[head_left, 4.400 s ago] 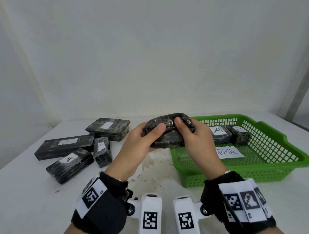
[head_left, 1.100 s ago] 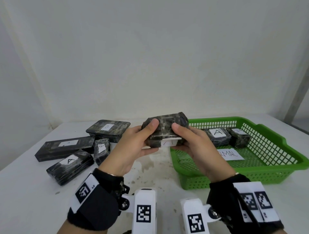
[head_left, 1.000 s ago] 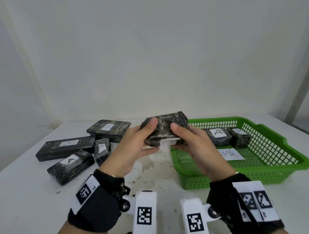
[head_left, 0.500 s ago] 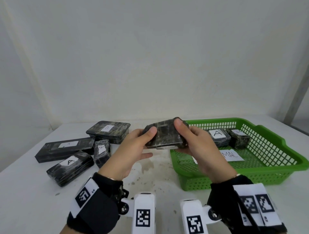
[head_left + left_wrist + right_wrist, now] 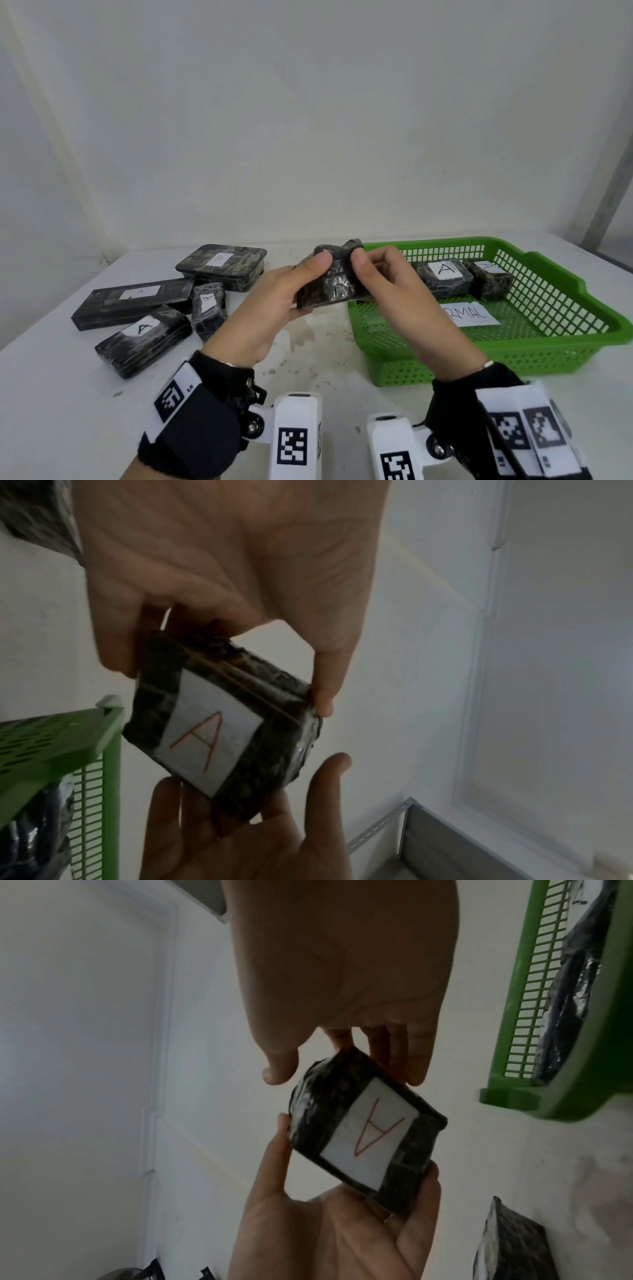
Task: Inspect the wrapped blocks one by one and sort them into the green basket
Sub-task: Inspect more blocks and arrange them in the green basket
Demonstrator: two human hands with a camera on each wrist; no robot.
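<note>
Both hands hold one dark, marbled wrapped block [image 5: 337, 284] in the air over the near-left corner of the green basket [image 5: 548, 346]. My left hand [image 5: 301, 291] grips its left end, thumb on top. At the right end my right hand [image 5: 366, 277] pinches it, thumb on top and fingers underneath. The block's white label with a red A faces down and away from me; it shows in the wrist views on the block [image 5: 205, 734] [image 5: 369, 1137]. In the basket lie two wrapped blocks [image 5: 442, 277] [image 5: 489, 279] and a paper slip [image 5: 472, 313].
Several wrapped blocks lie on the white table [image 5: 68, 394] at the left: a flat one marked B [image 5: 222, 267], a long one [image 5: 137, 298], one marked A [image 5: 144, 335] and a small one [image 5: 207, 305]. A plain wall stands close behind.
The block has been turned in my hands: its white label, showing at the lower front edge a second ago, now faces down. Both hands have stayed in about the same place.
</note>
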